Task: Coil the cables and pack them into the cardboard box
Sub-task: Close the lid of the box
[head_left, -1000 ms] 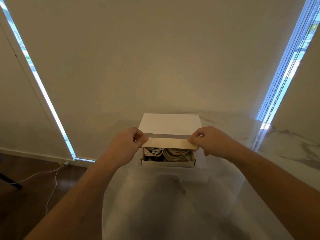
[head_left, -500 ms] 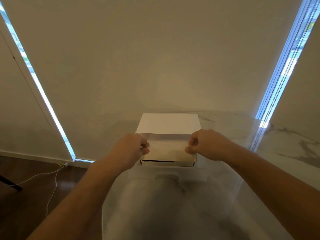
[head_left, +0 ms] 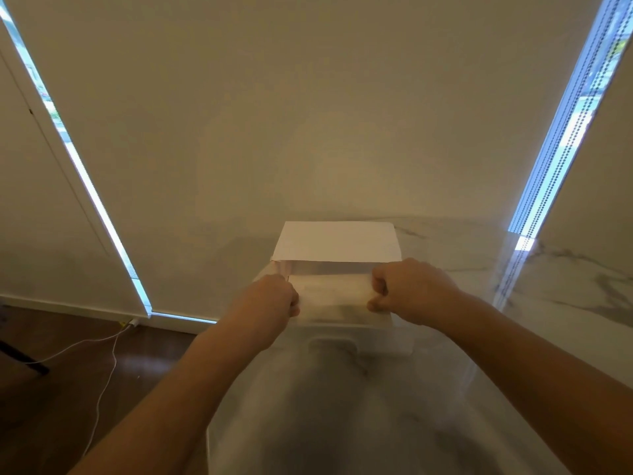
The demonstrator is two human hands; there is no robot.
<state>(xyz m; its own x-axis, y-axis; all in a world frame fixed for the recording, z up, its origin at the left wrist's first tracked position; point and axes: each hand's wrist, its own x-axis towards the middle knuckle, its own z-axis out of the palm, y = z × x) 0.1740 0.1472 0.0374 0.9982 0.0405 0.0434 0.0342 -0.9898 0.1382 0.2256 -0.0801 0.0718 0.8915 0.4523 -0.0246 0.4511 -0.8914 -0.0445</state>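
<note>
Pinching the cardboard box [head_left: 337, 243] front flap (lid down) between left hand [head_left: 274, 298] and right hand [head_left: 409, 287]

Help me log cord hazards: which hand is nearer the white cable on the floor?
Left. The left hand grips the box flap's left end, on the side toward the white cable lying lower left; the right hand grips the flap's far end.
</note>
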